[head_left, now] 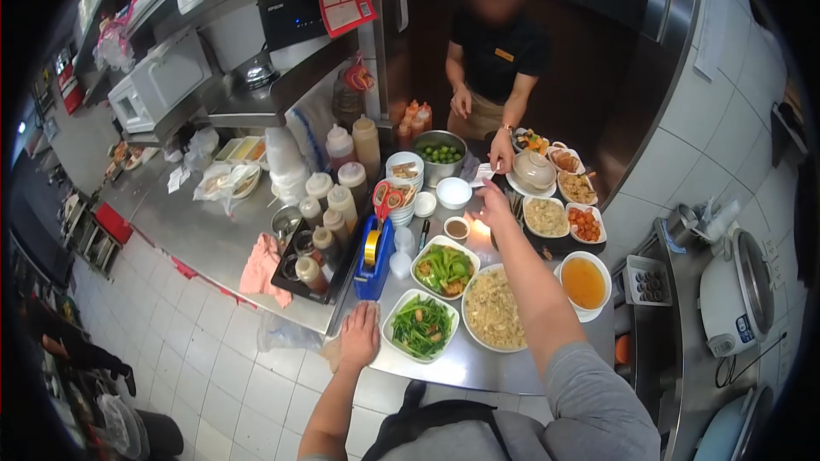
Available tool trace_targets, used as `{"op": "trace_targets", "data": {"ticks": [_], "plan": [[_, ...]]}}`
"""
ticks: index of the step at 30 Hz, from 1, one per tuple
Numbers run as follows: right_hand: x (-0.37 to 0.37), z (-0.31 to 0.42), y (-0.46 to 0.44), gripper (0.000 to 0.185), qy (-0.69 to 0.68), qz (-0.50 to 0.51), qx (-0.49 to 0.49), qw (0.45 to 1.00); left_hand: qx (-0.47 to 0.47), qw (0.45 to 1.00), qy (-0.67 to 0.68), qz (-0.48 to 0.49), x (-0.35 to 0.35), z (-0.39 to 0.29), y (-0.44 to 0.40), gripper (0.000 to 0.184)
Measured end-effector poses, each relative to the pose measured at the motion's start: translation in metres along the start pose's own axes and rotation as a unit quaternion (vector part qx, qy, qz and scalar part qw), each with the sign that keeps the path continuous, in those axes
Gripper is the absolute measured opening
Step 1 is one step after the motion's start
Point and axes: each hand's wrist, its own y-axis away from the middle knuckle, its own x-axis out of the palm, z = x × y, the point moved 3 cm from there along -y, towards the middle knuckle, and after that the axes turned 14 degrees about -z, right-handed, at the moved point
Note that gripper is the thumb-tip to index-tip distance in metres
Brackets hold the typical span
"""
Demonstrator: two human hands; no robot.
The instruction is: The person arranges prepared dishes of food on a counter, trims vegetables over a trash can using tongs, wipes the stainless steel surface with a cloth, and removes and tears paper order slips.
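Observation:
My left hand presses on a tan cloth at the counter's front edge, beside a bowl of green vegetables. The cloth shows past my fingers, which look closed over it. My right hand reaches across the counter with fingers apart, its fingertips just below a white paper slip. Whether they touch the slip is unclear. A co-worker's hand is at the slip's far side. Under my right forearm are a bowl of fried rice and a dish of leafy greens.
A bowl of orange-brown soup stands at the right. Several filled dishes and a lidded bowl sit on a dark tray. A blue tape dispenser, red scissors and sauce bottles stand left. The co-worker stands opposite.

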Motion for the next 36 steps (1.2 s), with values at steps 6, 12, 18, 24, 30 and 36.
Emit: {"op": "trace_targets", "data": {"ticks": [6,12,18,24,30,36], "plan": [[-0.018,-0.003,-0.026,0.056,0.028,-0.093,-0.029,0.995,-0.002,1.000,0.005,-0.005,-0.008,-0.004,-0.006,0.047],[-0.028,-0.019,-0.068,0.028,-0.028,-0.166,-0.050,0.985,-0.022,1.000,0.006,0.019,-0.010,-0.003,-0.011,0.050],[-0.021,-0.034,-0.020,0.041,-0.172,-0.011,-0.032,0.985,-0.027,0.998,0.052,0.023,-0.012,0.002,-0.012,0.045],[0.016,-0.072,0.179,0.023,0.186,0.283,-0.127,0.932,-0.211,0.882,0.404,-0.122,-0.042,-0.013,-0.021,0.046],[0.041,-0.097,0.235,0.022,0.301,0.623,-0.392,0.607,-0.486,0.632,0.587,-0.141,-0.053,-0.044,-0.032,0.033],[0.132,-0.005,0.059,0.027,0.423,0.305,-0.429,0.737,-0.337,0.872,0.284,-0.214,0.009,0.022,0.034,0.028]]}}
